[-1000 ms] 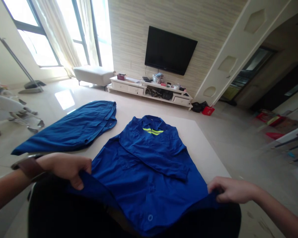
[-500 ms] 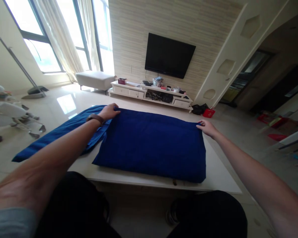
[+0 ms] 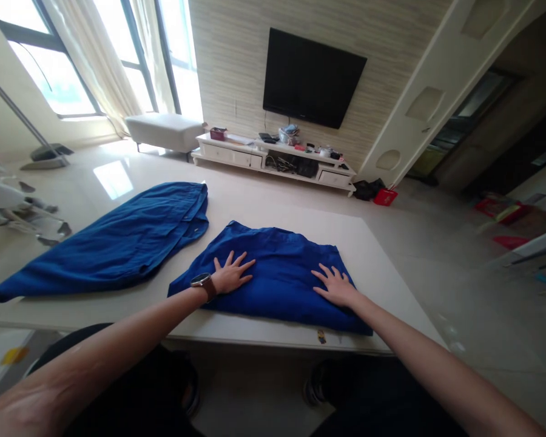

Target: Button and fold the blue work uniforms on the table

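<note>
A folded dark blue garment [image 3: 277, 273] lies on the white table [image 3: 346, 227] in front of me; its exact kind does not show. My left hand [image 3: 231, 274], with a watch [image 3: 202, 280] on the wrist, rests flat on the garment's left part, fingers spread. On its right part my right hand [image 3: 337, 285] presses down, palm low and fingers apart. Neither hand grips the cloth. A second blue garment [image 3: 113, 243], with buttons along one edge, is spread to the left and hangs over the table's left side.
A small sticker [image 3: 321, 337] is near the table's front edge. Beyond the table stand a white TV cabinet [image 3: 230, 155] and a grey bench [image 3: 166, 132]. A wheeled chair base [image 3: 22, 209] is at the left, and a red box [image 3: 385, 196] sits on the floor.
Both hands have let go of the garment's raised far edge and moved down onto it. The cloth now lies flat on the table instead of being held up.
</note>
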The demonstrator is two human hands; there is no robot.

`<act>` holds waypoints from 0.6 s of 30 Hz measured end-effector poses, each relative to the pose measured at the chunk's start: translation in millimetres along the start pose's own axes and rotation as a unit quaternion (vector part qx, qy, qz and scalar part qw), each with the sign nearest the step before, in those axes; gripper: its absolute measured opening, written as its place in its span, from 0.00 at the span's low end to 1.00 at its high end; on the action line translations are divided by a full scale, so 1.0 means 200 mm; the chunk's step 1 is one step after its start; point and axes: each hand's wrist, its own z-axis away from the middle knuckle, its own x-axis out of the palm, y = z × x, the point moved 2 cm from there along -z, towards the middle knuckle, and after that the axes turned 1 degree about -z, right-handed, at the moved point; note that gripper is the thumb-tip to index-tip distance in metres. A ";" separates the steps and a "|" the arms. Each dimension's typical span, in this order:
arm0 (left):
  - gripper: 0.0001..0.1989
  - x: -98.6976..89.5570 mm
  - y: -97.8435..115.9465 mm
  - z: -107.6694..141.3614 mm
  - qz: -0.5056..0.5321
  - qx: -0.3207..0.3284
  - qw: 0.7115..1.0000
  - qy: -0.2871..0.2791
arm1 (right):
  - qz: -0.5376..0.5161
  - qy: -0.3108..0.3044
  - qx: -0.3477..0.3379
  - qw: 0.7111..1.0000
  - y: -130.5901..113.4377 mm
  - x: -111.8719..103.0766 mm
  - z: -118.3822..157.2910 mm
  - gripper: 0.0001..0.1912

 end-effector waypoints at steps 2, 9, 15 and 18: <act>0.39 -0.02 0.02 0.04 0.014 0.025 0.998 -0.050 | -0.013 -0.009 -0.075 0.997 -0.06 -0.03 0.00 0.36; 0.50 -0.03 -0.01 0.04 -0.007 0.085 0.991 -0.102 | -0.033 -0.046 -0.102 0.993 -0.24 0.07 -0.02 0.40; 0.32 -0.18 0.04 0.00 -0.036 0.171 0.984 0.023 | -0.061 -0.021 -0.014 0.998 -0.19 0.09 -0.07 0.42; 0.33 -0.20 -0.02 0.03 -0.045 0.169 0.983 0.053 | -0.069 -0.008 0.056 0.996 -0.10 0.09 -0.08 0.41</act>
